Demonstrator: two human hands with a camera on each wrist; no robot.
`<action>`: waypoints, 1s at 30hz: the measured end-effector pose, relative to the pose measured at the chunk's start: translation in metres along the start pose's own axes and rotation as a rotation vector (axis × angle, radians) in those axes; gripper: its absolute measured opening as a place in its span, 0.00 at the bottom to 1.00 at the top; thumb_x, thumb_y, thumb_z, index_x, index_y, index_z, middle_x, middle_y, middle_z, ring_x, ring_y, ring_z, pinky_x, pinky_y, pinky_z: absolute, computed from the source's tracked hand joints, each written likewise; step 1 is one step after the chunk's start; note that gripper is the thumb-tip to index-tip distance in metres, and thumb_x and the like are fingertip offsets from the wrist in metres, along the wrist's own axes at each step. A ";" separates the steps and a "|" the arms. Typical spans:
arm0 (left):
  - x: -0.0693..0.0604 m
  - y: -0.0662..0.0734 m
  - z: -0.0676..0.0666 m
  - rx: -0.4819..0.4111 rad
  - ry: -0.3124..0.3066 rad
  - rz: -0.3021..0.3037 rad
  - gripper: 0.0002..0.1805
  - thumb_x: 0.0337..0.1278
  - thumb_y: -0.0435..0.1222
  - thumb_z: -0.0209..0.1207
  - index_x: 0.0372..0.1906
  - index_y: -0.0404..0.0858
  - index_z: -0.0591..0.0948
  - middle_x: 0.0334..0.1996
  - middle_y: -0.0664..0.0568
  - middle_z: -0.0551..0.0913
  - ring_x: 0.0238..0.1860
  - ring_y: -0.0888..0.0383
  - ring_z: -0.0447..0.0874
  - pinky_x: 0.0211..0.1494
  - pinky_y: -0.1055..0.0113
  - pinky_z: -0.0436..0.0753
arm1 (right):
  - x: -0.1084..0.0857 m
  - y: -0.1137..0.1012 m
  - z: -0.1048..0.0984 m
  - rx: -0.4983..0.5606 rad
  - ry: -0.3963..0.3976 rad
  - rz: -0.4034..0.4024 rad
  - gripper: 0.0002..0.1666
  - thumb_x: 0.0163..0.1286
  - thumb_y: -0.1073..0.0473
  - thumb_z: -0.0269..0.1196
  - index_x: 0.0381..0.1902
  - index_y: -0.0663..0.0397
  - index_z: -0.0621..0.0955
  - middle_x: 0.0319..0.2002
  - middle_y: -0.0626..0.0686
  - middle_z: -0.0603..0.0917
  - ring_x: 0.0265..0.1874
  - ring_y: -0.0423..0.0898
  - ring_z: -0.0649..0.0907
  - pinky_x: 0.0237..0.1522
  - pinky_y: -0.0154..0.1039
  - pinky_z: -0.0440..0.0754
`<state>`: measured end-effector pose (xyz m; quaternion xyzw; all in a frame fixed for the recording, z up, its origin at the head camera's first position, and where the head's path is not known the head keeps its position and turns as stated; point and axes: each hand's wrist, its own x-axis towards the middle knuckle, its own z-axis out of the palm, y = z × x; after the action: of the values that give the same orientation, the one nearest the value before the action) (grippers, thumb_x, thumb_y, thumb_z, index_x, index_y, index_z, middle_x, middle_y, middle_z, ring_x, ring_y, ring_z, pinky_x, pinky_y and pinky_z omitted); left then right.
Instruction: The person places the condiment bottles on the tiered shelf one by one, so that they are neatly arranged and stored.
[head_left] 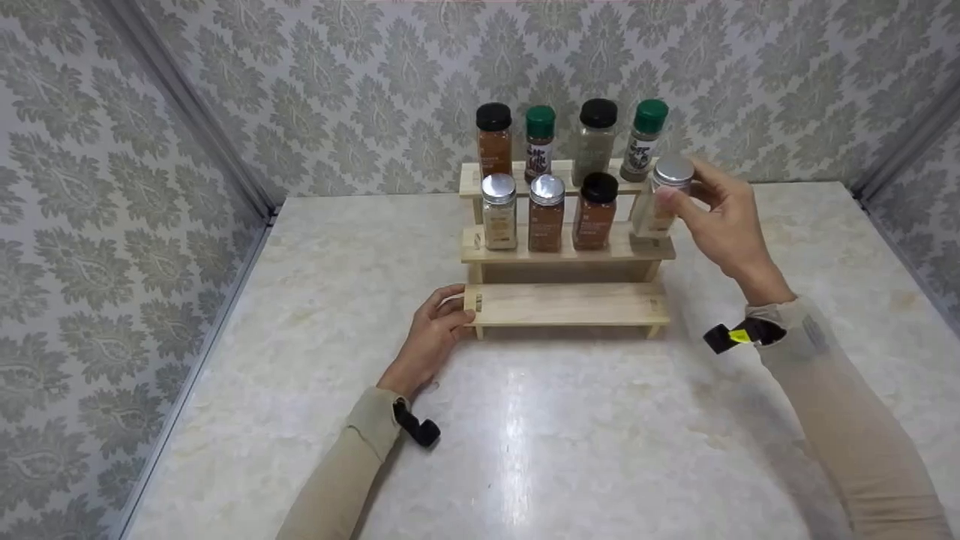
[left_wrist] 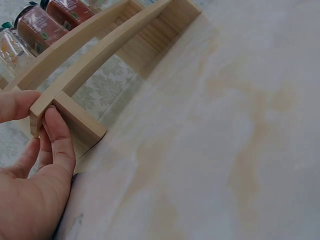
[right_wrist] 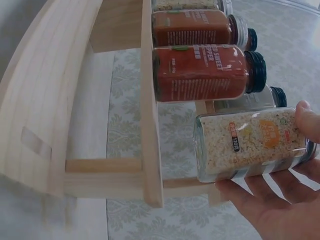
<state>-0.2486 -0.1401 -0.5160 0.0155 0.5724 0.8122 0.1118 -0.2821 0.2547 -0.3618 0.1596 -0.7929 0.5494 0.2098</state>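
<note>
A three-step wooden spice rack [head_left: 570,306] stands on the table. My left hand [head_left: 435,330] grips the left end of its lowest step; in the left wrist view the thumb and fingers [left_wrist: 59,132] pinch that corner. My right hand [head_left: 724,221] holds a silver-lidded glass spice jar [head_left: 660,206] by its upper part, at the right end of the middle step. Pale granules fill this jar [right_wrist: 245,145], and the right wrist view shows its base a little apart from the step. Beside it on the middle step stands a black-lidded red spice jar [right_wrist: 200,73].
Two silver-lidded jars, one pale [head_left: 499,217] and one reddish [head_left: 546,217], share the middle step. Along the top step stand black-lidded jars [head_left: 596,142] and green-lidded jars [head_left: 539,142]. Patterned wall panels [head_left: 360,90] enclose the table [head_left: 337,262] at the back and sides.
</note>
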 end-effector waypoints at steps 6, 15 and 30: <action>0.002 -0.001 0.000 -0.004 0.011 -0.002 0.29 0.69 0.25 0.60 0.73 0.35 0.71 0.62 0.43 0.80 0.55 0.54 0.84 0.55 0.64 0.84 | 0.000 0.005 0.009 0.018 -0.015 0.022 0.23 0.76 0.61 0.69 0.67 0.55 0.84 0.51 0.40 0.88 0.53 0.39 0.86 0.63 0.32 0.80; 0.002 -0.001 0.000 0.004 0.016 -0.003 0.29 0.70 0.24 0.60 0.73 0.35 0.71 0.62 0.41 0.80 0.56 0.53 0.83 0.54 0.65 0.85 | -0.002 0.012 0.014 0.010 -0.030 0.065 0.25 0.76 0.61 0.69 0.69 0.53 0.83 0.53 0.39 0.86 0.55 0.37 0.85 0.62 0.32 0.81; 0.001 -0.002 -0.001 0.000 -0.009 0.011 0.29 0.69 0.26 0.61 0.73 0.34 0.70 0.62 0.42 0.79 0.55 0.53 0.84 0.54 0.62 0.86 | -0.006 0.023 0.019 0.022 -0.013 0.033 0.26 0.76 0.60 0.70 0.70 0.52 0.82 0.58 0.45 0.86 0.55 0.39 0.85 0.63 0.31 0.80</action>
<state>-0.2490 -0.1400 -0.5180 0.0221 0.5717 0.8128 0.1098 -0.2915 0.2451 -0.3893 0.1525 -0.7905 0.5606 0.1938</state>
